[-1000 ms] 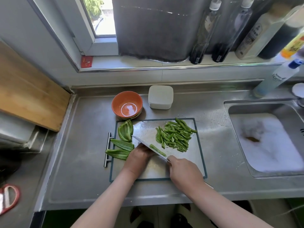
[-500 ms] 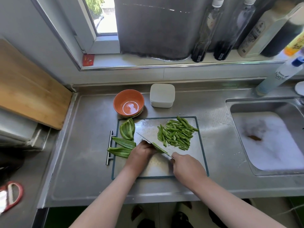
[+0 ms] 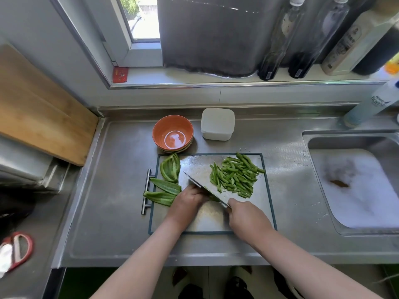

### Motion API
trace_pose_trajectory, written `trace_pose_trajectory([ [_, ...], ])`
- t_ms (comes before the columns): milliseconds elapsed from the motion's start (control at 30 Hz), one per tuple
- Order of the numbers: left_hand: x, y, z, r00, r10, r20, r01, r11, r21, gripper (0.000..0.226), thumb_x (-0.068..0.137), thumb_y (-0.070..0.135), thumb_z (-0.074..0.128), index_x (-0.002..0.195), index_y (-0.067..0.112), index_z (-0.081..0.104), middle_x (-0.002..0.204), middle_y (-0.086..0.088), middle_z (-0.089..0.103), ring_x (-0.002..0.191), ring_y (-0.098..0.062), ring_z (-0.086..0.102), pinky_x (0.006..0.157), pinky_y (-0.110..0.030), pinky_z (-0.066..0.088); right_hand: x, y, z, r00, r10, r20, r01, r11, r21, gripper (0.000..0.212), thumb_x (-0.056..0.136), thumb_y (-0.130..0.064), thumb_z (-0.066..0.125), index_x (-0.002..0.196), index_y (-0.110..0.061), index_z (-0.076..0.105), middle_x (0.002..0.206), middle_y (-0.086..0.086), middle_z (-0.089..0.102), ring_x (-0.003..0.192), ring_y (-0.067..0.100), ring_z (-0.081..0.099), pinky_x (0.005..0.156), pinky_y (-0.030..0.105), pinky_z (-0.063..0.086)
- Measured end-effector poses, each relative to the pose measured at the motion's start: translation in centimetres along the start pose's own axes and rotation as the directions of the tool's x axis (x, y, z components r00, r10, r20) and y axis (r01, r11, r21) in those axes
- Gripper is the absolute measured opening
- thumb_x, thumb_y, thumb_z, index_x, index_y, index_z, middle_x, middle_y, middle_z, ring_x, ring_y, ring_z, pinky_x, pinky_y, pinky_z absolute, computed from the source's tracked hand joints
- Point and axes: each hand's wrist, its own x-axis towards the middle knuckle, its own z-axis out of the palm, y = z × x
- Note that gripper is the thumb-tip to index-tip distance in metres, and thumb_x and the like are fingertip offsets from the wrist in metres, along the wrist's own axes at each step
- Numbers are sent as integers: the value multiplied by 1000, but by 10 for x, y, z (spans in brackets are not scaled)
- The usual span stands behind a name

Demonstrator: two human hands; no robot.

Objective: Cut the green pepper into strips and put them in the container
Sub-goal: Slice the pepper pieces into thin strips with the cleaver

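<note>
Steel counter (image 3: 112, 190) runs left to right, a foam-filled sink (image 3: 345, 142) at its right end. Near the front lies the cutting board (image 3: 259, 208); the lidded white container (image 3: 217, 124) stands just beyond its far edge. Pepper strips (image 3: 235, 175) are heaped on the board's far right, three uncut pepper pieces (image 3: 170, 169) at its left edge. Right hand (image 3: 248, 219) grips the knife (image 3: 200, 186) by its handle; left hand (image 3: 187, 200), fingers curled, holds down a mostly hidden pepper piece (image 3: 212, 198) beside the blade.
</note>
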Motion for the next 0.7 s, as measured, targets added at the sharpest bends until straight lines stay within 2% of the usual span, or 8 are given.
trace_pose_trajectory([
  [133, -1, -1, 2, 1000, -9, -4, 8, 1000, -22, 15, 85, 22, 64, 85, 20, 79, 89, 5, 73, 88, -18, 62, 63, -29, 54, 20, -14, -1, 999, 8, 33, -10, 999, 49, 16, 94, -11, 41, 100, -17, 54, 77, 1, 49, 72, 28, 49, 54, 34, 30],
  [233, 1, 0, -1, 1000, 18, -26, -17, 1000, 12, 19, 86, 25, 62, 84, 21, 80, 88, 5, 74, 84, -19, 63, 62, -29, 53, 20, -10, 1, 999, 17, 36, -18, 998, 52, 15, 94, -11, 40, 99, -17, 53, 74, 1, 47, 70, 28, 48, 52, 34, 29],
  [333, 1, 1, -3, 998, 53, -35, -51, 997, 49, 18, 86, 27, 63, 84, 22, 80, 88, 7, 74, 84, -19, 63, 63, -29, 52, 11, 3, 4, 999, 25, 38, -26, 999, 40, 14, 96, -14, 42, 101, -18, 55, 81, 3, 57, 72, 28, 50, 58, 34, 38],
  [433, 3, 4, -6, 999, 27, -30, -25, 998, 64, 20, 86, 27, 61, 82, 21, 79, 89, 8, 71, 89, -20, 61, 58, -31, 52, 17, 2, 1, 998, 44, 35, -47, 996, 78, 18, 98, -18, 41, 103, -18, 58, 92, 7, 65, 75, 28, 50, 63, 34, 40],
  [533, 2, 4, -5, 998, 56, -5, -55, 996, 70, 6, 83, 16, 71, 83, 18, 77, 91, 6, 67, 90, -20, 56, 57, -31, 50, 27, -7, -4, 999, 50, 21, -52, 989, 140, 22, 101, -26, 40, 102, -19, 61, 97, 8, 67, 82, 31, 54, 66, 34, 40],
  [567, 0, 4, -5, 998, 66, 3, -66, 994, 83, 8, 82, 10, 74, 86, 17, 76, 92, 4, 66, 89, -20, 55, 59, -32, 50, 28, -9, -3, 999, 47, 15, -49, 988, 149, 23, 102, -27, 41, 102, -20, 62, 97, 8, 67, 85, 33, 57, 67, 34, 40],
  [633, -4, 1, -5, 997, 74, 3, -74, 992, 107, 12, 85, 7, 68, 92, 15, 75, 92, 3, 65, 87, -19, 54, 60, -33, 51, 26, -8, -1, 999, 39, -3, -39, 987, 153, 22, 101, -27, 41, 101, -19, 62, 97, 8, 68, 85, 32, 57, 66, 34, 41],
  [700, -7, 2, -5, 998, 58, -13, -56, 992, 112, 18, 88, 13, 58, 93, 15, 75, 91, 2, 66, 87, -18, 54, 59, -31, 51, 24, -8, -2, 999, 36, -12, -33, 988, 150, 21, 101, -25, 41, 100, -19, 62, 95, 7, 68, 79, 30, 53, 65, 34, 40],
])
